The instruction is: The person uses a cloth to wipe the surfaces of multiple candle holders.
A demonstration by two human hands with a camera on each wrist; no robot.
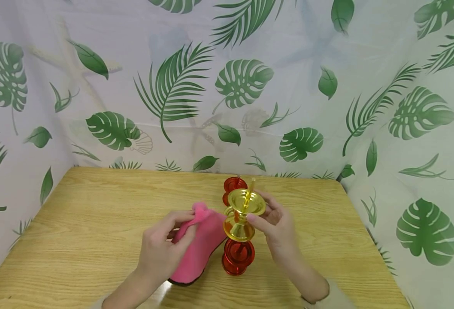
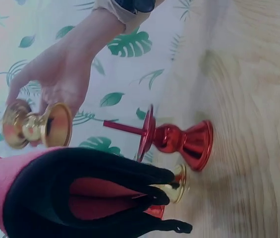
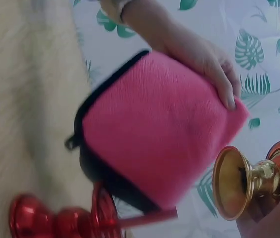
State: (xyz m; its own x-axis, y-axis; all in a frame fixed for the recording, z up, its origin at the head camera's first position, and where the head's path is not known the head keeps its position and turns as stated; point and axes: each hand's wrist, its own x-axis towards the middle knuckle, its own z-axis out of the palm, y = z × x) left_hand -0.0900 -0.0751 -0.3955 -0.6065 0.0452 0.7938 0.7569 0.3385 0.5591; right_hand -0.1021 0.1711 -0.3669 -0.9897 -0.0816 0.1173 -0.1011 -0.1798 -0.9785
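Observation:
My left hand (image 1: pixel 161 246) pinches the closed end of a pink pouch (image 1: pixel 201 253) with black trim. Its dark mouth (image 2: pixel 105 198) gapes downward in the left wrist view, and a small tab (image 3: pixel 71 143) hangs from the trim. A shiny gold candlestick (image 1: pixel 239 231) is held up between the thumb and fingers of my right hand (image 1: pixel 281 227), just right of the pouch. Below it on the table stands a red candlestick (image 1: pixel 234 267) with a thin upright stem (image 3: pixel 149 217). The held candlestick partly hides another gold one (image 1: pixel 228 211) behind it.
Farther back in the same row is a second red candlestick (image 1: pixel 234 183). All stand on a wood-grain table (image 1: pixel 107 214). A white leaf-print cloth (image 1: pixel 196 159) rises along the table's back and both sides.

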